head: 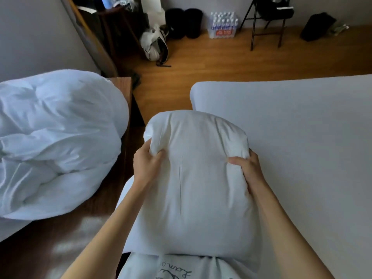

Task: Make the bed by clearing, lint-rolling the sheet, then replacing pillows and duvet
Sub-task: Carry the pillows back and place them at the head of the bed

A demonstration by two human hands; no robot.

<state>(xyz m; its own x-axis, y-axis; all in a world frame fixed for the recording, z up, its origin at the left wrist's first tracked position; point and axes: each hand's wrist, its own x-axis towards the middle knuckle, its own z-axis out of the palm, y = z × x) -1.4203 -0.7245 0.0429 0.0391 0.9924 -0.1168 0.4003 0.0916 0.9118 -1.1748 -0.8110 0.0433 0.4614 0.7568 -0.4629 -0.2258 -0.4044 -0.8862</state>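
I hold a plump white pillow [193, 178] in front of my body, over the near left corner of the bed. My left hand [148, 164] grips its left side, fingers dug into the fabric. My right hand [246, 168] grips the right side the same way. The bed's white fitted sheet [302, 137] lies smooth and bare to the right. A bunched white duvet [56, 141] is heaped on a dark wooden table [60, 248] at the left.
A strip of wooden floor [201, 63] runs beyond the bed. Against the far wall stand a pack of water bottles [222, 25], two black bins [184, 22], a folding chair [267, 19], a white bag [155, 45] and a black bag [316, 27].
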